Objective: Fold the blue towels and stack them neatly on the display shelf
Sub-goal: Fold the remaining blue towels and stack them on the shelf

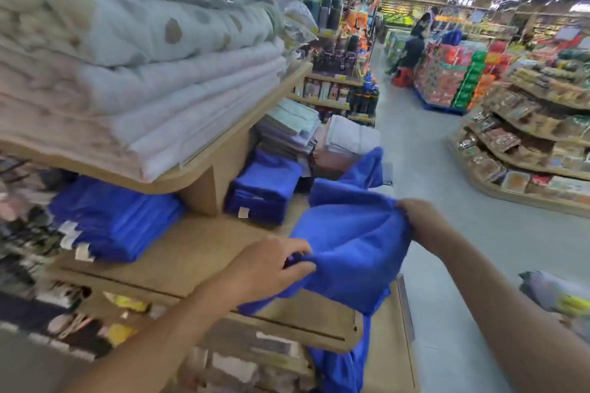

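Observation:
A loose blue towel (pixel 351 242) is stretched between my two hands over the wooden display shelf (pixel 191 252). My left hand (pixel 271 265) pinches its near edge, and my right hand (pixel 421 223) grips its far right edge. Part of the cloth trails off the shelf end toward the floor, and another part rises behind. Two stacks of folded blue towels lie on the shelf: one stack (pixel 265 188) just behind the loose towel and a larger stack (pixel 118 220) at the left under the upper board.
An upper shelf (pixel 223 143) holds thick folded quilts in pale colours. More folded linens lie beyond the blue stacks. The aisle floor (pixel 431 169) runs on the right, with snack racks (pixel 526 143) across it. Persons stand far down the aisle.

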The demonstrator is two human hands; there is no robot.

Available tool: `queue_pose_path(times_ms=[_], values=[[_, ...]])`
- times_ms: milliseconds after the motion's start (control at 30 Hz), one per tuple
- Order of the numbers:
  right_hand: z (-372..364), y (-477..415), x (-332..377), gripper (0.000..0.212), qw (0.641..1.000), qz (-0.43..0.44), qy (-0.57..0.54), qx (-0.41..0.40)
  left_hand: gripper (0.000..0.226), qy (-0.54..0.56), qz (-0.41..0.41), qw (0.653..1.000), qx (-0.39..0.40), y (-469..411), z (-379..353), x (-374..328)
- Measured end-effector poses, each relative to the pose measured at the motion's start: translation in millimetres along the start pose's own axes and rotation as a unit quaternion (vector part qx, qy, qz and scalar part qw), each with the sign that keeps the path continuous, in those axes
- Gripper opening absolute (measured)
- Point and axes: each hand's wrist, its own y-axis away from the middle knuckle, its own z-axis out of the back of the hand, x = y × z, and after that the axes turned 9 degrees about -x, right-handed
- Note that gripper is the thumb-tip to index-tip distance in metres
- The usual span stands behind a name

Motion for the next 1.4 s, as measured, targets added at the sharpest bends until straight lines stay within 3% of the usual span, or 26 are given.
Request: queue_pose_path(times_ms=[67, 100, 200, 267, 300, 367, 400, 467, 500, 533, 600, 667, 700, 800, 967, 1033, 1100, 1133, 1200, 1267, 1333, 1400], values=[[-8.9, 4.7, -54.4, 0.008, 0.990, -0.006, 0.139, 0.030, 0.027, 0.028, 0.071, 0.990, 0.118, 21.4, -37.3, 26.0], [-12.5, 9.0, -73.6, 0.007, 0.981, -0.007, 0.192, 0.042, 0.033, 0.004, 0.093, 0.988, 0.127, 29.5, -51.9, 42.1], [-26.1, 29.8, -103.0, 0.021, 0.938, 0.093, 0.334, 0.026, 0.040, -0.189, 0.133, 0.972, 0.048, 45.3, -78.3, 86.9], [-41.5, 62.0, -104.8, 0.023, 0.921, 0.183, 0.344, -0.004, 0.047, -0.256, 0.158, 0.953, 0.042, 51.0, -87.6, 99.9], [-52.0, 81.0, -106.5, 0.020, 0.923, 0.218, 0.317, 0.018, 0.047, -0.265, 0.161, 0.949, 0.050, 52.6, -91.8, 101.4], [-78.7, 116.4, -114.2, 0.012, 0.906, 0.267, 0.300, 0.132, 0.037, -0.234, 0.164, 0.957, 0.046, 52.8, -98.7, 99.3], [-91.6, 131.2, -120.3, 0.019, 0.884, 0.285, 0.324, 0.181, 0.029, -0.195, 0.168, 0.966, 0.037, 51.0, -101.7, 97.0], [-109.9, 146.5, -135.3, 0.046, 0.838, 0.325, 0.386, 0.208, 0.016, -0.081, 0.203, 0.976, 0.013, 45.2, -104.0, 87.2], [-114.7, 147.4, -143.1, 0.049, 0.829, 0.339, 0.397, 0.200, 0.015, 0.006, 0.244, 0.970, -0.005, 42.5, -103.1, 80.5], [-117.5, 145.6, -148.1, 0.042, 0.836, 0.340, 0.384, 0.194, 0.018, 0.118, 0.295, 0.948, -0.027, 40.2, -101.4, 74.2], [-117.9, 139.7, -155.5, 0.021, 0.881, 0.310, 0.304, 0.186, 0.020, 0.350, 0.393, 0.848, -0.060, 39.4, -96.8, 66.3], [-117.0, 131.1, -159.3, 0.031, 0.932, 0.259, 0.181, 0.178, 0.013, 0.491, 0.463, 0.739, -0.002, 44.9, -81.9, 62.5], [-115.8, 127.6, -158.5, 0.032, 0.950, 0.229, 0.118, 0.176, 0.010, 0.506, 0.479, 0.716, 0.049, 48.8, -74.2, 62.5], [-112.3, 120.5, -149.2, 0.029, 0.968, 0.186, 0.007, 0.169, 0.023, 0.476, 0.465, 0.729, 0.160, 58.4, -65.1, 61.2], [-114.9, 118.7, -140.8, 0.022, 0.967, 0.154, 0.013, 0.201, 0.040, 0.425, 0.416, 0.791, 0.142, 55.5, -70.3, 53.7], [-118.0, 122.6, -140.4, 0.008, 0.972, 0.136, 0.036, 0.187, 0.046, 0.420, 0.419, 0.785, 0.179, 52.9, -70.5, 53.6], [-120.1, 132.6, -137.8, 0.010, 0.978, 0.145, 0.036, 0.146, 0.039, 0.467, 0.444, 0.749, 0.155, 51.0, -74.8, 53.7], [-120.3, 139.6, -137.0, 0.014, 0.978, 0.175, 0.032, 0.110, 0.032, 0.506, 0.467, 0.715, 0.123, 49.6, -77.3, 52.7], [-118.8, 157.2, -135.8, 0.023, 0.960, 0.269, 0.049, 0.058, 0.024, 0.590, 0.509, 0.623, 0.070, 46.5, -80.7, 50.6], [-117.4, 173.1, -138.0, 0.038, 0.935, 0.323, 0.137, 0.058, 0.023, 0.657, 0.521, 0.544, 0.033, 43.3, -81.5, 50.1], [-118.9, 179.2, -137.1, 0.045, 0.912, 0.314, 0.256, 0.055, 0.022, 0.695, 0.519, 0.498, 0.002, 39.3, -80.5, 49.6], [-116.9, 179.0, -129.3, 0.036, 0.911, 0.299, 0.276, 0.064, 0.021, 0.716, 0.516, 0.470, -0.017, 34.9, -81.2, 48.2]])
